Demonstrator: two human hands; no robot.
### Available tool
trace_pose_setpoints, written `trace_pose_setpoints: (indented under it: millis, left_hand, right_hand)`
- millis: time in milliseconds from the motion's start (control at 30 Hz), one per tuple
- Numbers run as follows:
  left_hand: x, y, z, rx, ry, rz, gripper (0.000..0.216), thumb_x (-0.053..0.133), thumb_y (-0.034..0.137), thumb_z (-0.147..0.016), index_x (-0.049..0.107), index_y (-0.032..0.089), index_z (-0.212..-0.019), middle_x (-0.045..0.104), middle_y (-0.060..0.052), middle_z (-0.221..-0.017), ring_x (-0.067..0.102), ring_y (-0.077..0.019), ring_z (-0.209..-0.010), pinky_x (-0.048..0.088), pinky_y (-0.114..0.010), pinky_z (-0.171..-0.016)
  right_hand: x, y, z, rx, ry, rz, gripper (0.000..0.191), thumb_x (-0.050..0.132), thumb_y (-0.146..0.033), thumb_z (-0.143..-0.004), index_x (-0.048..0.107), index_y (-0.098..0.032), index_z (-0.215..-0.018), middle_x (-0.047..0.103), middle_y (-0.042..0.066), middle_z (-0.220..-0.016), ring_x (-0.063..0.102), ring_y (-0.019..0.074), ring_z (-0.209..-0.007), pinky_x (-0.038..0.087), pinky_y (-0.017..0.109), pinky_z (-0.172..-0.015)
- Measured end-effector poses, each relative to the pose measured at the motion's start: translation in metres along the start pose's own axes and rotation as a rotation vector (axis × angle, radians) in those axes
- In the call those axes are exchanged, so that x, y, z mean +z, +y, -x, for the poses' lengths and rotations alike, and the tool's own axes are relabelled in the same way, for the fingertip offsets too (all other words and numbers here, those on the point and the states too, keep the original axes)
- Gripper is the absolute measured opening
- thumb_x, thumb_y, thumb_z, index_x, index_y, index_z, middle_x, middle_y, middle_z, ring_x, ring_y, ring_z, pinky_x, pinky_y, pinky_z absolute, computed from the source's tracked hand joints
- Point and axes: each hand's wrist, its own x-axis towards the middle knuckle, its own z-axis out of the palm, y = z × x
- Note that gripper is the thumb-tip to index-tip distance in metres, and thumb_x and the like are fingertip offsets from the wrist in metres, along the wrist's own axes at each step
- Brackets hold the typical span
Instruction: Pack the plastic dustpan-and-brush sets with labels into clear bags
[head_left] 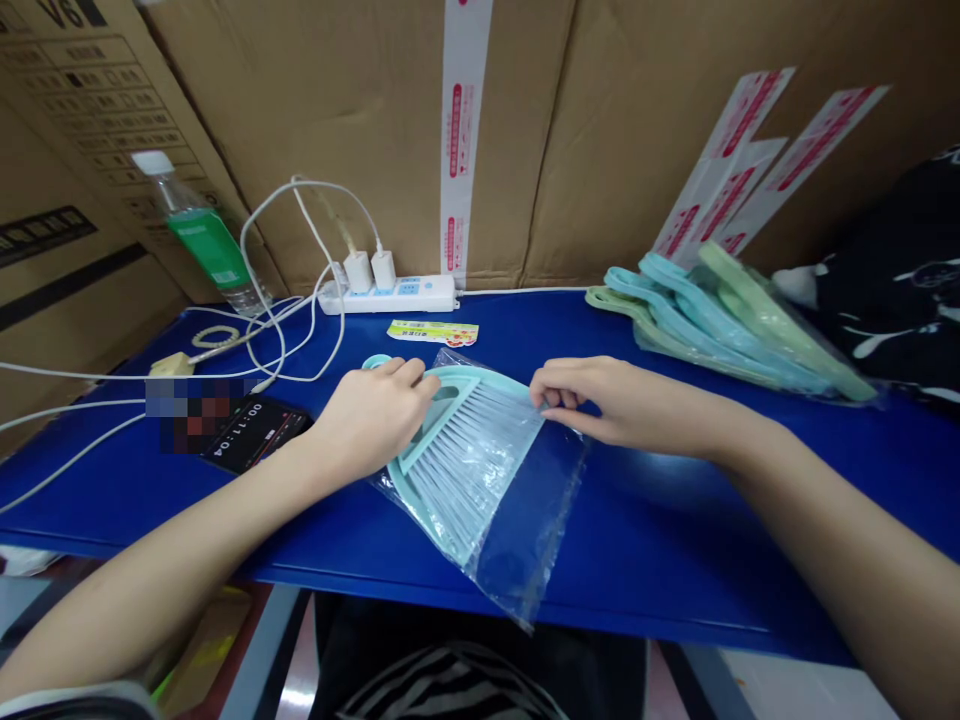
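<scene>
A light teal dustpan and brush set (472, 450) lies slanted on the blue table, its pale bristles fanned toward the lower right. A clear plastic bag (525, 530) is around it, and the loose end of the bag reaches the table's front edge. My left hand (386, 415) is closed round the handle end of the set, whose rounded tip shows just beyond my knuckles. At the set's upper right corner, my right hand (566, 395) has its fingers pinched on the edge of the plastic bag.
Several bagged dustpan sets (727, 320) lie at the back right. Behind my left hand are a paper label (433, 331) and a power strip (420, 293) with white cables. A phone (255, 432) and a bottle (206, 240) are on the left. Cardboard (360, 110) stands behind.
</scene>
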Motion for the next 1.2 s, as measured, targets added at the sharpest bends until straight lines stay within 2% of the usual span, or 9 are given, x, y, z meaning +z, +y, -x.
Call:
trace_pose_setpoints:
  millis: [267, 467, 567, 667, 767, 900, 1100, 1200]
  left_hand:
    - [0.003, -0.004, 0.002, 0.042, -0.032, 0.096, 0.018, 0.050, 0.018, -0.092, 0.064, 0.015, -0.103, 0.064, -0.008, -0.095, 0.064, -0.0240, -0.088, 0.054, -0.031, -0.063]
    - [0.006, -0.007, 0.001, 0.093, -0.016, 0.188, 0.024, 0.045, 0.015, -0.092, 0.063, 0.014, -0.108, 0.062, -0.009, -0.101, 0.061, -0.0229, -0.092, 0.056, -0.035, -0.075]
    - [0.010, -0.008, 0.000, 0.132, -0.001, 0.184, 0.027, 0.041, 0.012, -0.093, 0.063, 0.012, -0.108, 0.062, -0.009, -0.100, 0.061, -0.0219, -0.088, 0.056, -0.036, -0.077]
    - [0.014, -0.010, -0.001, 0.150, 0.007, 0.177, 0.029, 0.040, 0.010, -0.092, 0.063, 0.011, -0.112, 0.062, -0.010, -0.103, 0.062, -0.0217, -0.089, 0.056, -0.036, -0.079]
    - [0.016, -0.013, -0.001, 0.167, 0.017, 0.202, 0.032, 0.038, 0.008, -0.093, 0.061, 0.011, -0.116, 0.061, -0.011, -0.109, 0.063, -0.0211, -0.092, 0.055, -0.035, -0.082]
    - [0.017, -0.015, 0.000, 0.208, 0.014, 0.272, 0.034, 0.036, 0.018, -0.099, 0.057, 0.013, -0.125, 0.059, -0.012, -0.116, 0.064, -0.0222, -0.097, 0.055, -0.037, -0.085]
    - [0.023, -0.019, -0.002, 0.294, 0.063, 0.392, 0.044, 0.037, 0.041, -0.101, 0.051, 0.015, -0.134, 0.055, -0.016, -0.127, 0.060, -0.0264, -0.112, 0.051, -0.043, -0.094]
    - [0.026, -0.019, -0.003, 0.344, 0.110, 0.390, 0.043, 0.037, 0.039, -0.101, 0.048, 0.019, -0.136, 0.051, -0.016, -0.136, 0.052, -0.0274, -0.125, 0.047, -0.047, -0.101]
  right_hand:
    - [-0.005, 0.001, 0.001, -0.039, -0.026, -0.019, 0.023, 0.043, -0.026, -0.087, 0.059, -0.021, -0.072, 0.063, 0.005, -0.076, 0.058, 0.0164, -0.069, 0.042, 0.029, -0.063]
    - [-0.008, -0.001, 0.004, 0.010, -0.175, -0.083, 0.024, 0.046, -0.031, -0.086, 0.063, -0.020, -0.073, 0.063, 0.004, -0.074, 0.058, 0.0161, -0.066, 0.043, 0.029, -0.062]
    - [-0.010, -0.004, 0.005, 0.038, -0.224, -0.115, 0.020, 0.046, -0.030, -0.084, 0.059, -0.021, -0.072, 0.060, 0.002, -0.069, 0.055, 0.0145, -0.060, 0.041, 0.028, -0.058]
    - [-0.012, -0.007, 0.007, 0.068, -0.208, -0.146, 0.017, 0.050, -0.035, -0.084, 0.055, -0.022, -0.074, 0.056, -0.001, -0.065, 0.051, 0.0136, -0.057, 0.038, 0.027, -0.055]
    - [-0.011, -0.010, 0.006, 0.066, -0.147, -0.135, 0.021, 0.051, -0.041, -0.085, 0.061, -0.022, -0.085, 0.052, -0.002, -0.065, 0.049, 0.0141, -0.058, 0.037, 0.027, -0.056]
    - [-0.003, -0.010, 0.000, 0.030, -0.121, -0.128, 0.027, 0.047, -0.042, -0.089, 0.064, -0.022, -0.085, 0.047, -0.003, -0.063, 0.045, 0.0138, -0.057, 0.034, 0.028, -0.058]
    - [0.003, -0.012, -0.001, 0.027, -0.122, -0.073, 0.014, 0.059, -0.034, -0.083, 0.064, -0.021, -0.078, 0.046, -0.004, -0.065, 0.045, 0.0127, -0.059, 0.033, 0.027, -0.059]
    - [0.003, -0.017, 0.000, -0.004, -0.131, -0.064, 0.011, 0.061, -0.029, -0.082, 0.063, -0.021, -0.074, 0.050, -0.003, -0.068, 0.046, 0.0125, -0.060, 0.034, 0.027, -0.060]
